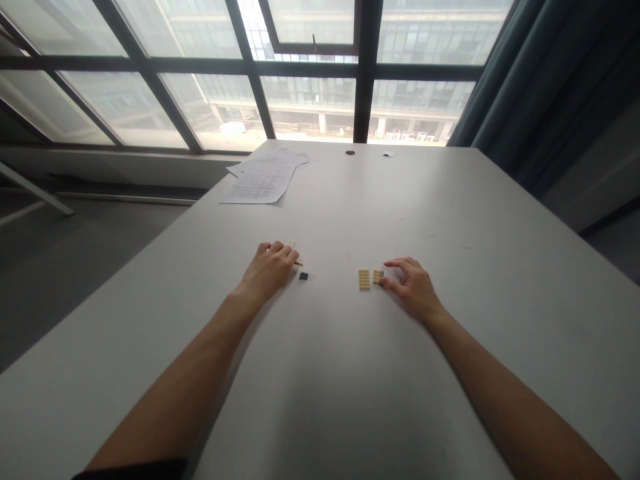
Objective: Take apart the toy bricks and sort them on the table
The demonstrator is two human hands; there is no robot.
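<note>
Left hand point(269, 268), right hand point(414, 285) palm-down

Office or meeting room with a big window front

A long, plain white table point(450, 220) takes up most of the room, the sort used for desks and meetings. Near its far edge are two small round spots, probably cable holes point(350, 153). On its far left corner lie loose printed papers point(263, 180). Beyond the table's far end runs a wall of windows point(367, 67) in dark metal frames, and through them shows a many-storeyed building point(425, 40) with rows of glass. To the table's right hangs a heavy grey-blue curtain point(550, 80). To its left lies bare grey floor point(75, 267).
</note>
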